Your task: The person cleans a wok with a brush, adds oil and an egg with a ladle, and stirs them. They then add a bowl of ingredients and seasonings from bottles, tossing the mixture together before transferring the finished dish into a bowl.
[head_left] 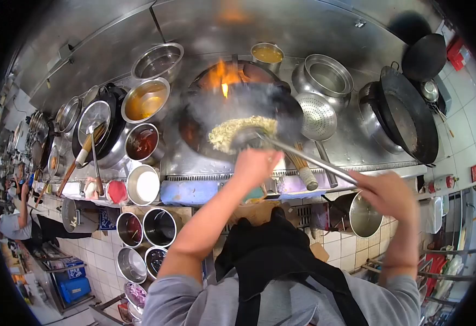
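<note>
Food (221, 135), pale yellow and in small pieces, lies in the dark wok (284, 108) over the burner, steam rising around it; the ladle (316, 157) rests its bowl against the food, its long handle slanting to the right hand (386, 194), which is clamped on the end; the left hand (255, 165), apart from the right, is at the wok's near edge, and I cannot tell what its hidden fingers grip; flames (224, 79) leap behind the wok; just right of it sits a perforated strainer (315, 114), with a bamboo brush (305, 173) nearer the counter's front; leftward stand containers of amber liquid (146, 100), red sauce (143, 142) and something white (144, 186); at far left, another person (16, 224) stands in grey and black.
</note>
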{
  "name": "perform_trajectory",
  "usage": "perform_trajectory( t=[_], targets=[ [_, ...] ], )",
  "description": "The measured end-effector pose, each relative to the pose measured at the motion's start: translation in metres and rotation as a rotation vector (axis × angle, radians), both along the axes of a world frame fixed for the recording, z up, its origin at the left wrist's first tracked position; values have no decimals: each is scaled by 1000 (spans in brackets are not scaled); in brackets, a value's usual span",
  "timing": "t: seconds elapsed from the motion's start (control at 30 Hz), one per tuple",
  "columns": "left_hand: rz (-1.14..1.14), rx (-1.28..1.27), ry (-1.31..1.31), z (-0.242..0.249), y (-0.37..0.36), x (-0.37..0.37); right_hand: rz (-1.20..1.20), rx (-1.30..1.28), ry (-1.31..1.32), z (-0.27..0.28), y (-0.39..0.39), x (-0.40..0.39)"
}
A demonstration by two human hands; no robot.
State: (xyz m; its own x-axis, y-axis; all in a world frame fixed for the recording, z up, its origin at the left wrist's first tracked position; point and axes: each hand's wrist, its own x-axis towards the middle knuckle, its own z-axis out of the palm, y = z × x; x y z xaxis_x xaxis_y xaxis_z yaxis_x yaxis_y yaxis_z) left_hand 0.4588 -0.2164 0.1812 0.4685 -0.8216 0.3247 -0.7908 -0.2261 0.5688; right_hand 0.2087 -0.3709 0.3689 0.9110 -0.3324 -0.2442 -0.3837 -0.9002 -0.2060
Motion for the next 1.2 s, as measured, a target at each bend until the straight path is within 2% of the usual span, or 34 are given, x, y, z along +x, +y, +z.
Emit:
perform_trajectory(
  t=[0.03,0.07,0.1,0.13,0.2,0.27,0.37,0.4,0.43,0.5,0.53,0.57,0.63,0.67,0.73,0.77,0.8,0.87,0.9,0.97,1.03,1.07,1.1,1.13,1.17,1.2],
  targets=[
    [70,-130,44,-29,-15,12,45,-85,-115,-34,1,29],
    [94,-110,33,-68,-19,15,33,-52,-267,-89,-8,54],
    [114,-98,15,-90,-21,15,-129,-29,-164,-99,3,82],
    [77,-48,56,-94,-15,3,-134,-42,-171,-108,3,92],
    [19,41,124,-93,17,-40,-174,-21,-351,-121,4,99],
    [-31,28,68,-40,30,-53,-149,-10,-372,-100,6,85],
    [9,8,78,-13,-8,1,-78,29,-345,-87,3,49],
    [16,17,78,-32,-19,20,-17,31,-343,-71,3,38],
    [30,-1,71,-52,-19,26,-17,31,-231,-50,2,22],
    [36,86,103,-85,-9,18,37,21,-126,-6,-4,-18],
    [-36,47,124,-87,7,-5,58,-12,-97,18,-7,-41],
    [-99,3,136,-73,19,-24,90,-48,-74,40,-8,-55],
    [-161,211,148,12,37,-42,84,-78,5,73,-1,-61],
    [-179,140,131,35,34,-31,75,-105,-8,71,1,-52],
    [-109,62,100,36,6,-4,150,-117,-177,29,-9,-10],
    [-87,39,88,23,-6,9,100,-71,-128,12,-6,23],
    [-75,26,88,-9,-14,13,92,-68,-201,-21,-10,51],
    [104,-145,51,-82,-25,11,-53,-101,-189,-76,-14,95],
    [85,-90,43,-96,-19,6,-44,-112,-206,-80,-8,106],
    [21,45,52,-97,-6,-8,-137,-111,-307,-85,0,111],
    [0,-39,66,-71,3,-15,-37,-145,-417,-93,-8,100],
    [27,28,31,-50,-1,-5,-187,255,-365,-93,-8,94],
    [60,-16,1,-50,-11,12,-340,660,-291,-94,-5,88],
    [61,-47,-2,-55,-16,28,-469,879,-224,-87,6,86],
    [64,-85,-12,-60,-22,42,-467,883,-231,-93,10,90],
    [47,-44,-27,-67,-21,51,-391,1301,-403,-102,13,94]
  ],
)
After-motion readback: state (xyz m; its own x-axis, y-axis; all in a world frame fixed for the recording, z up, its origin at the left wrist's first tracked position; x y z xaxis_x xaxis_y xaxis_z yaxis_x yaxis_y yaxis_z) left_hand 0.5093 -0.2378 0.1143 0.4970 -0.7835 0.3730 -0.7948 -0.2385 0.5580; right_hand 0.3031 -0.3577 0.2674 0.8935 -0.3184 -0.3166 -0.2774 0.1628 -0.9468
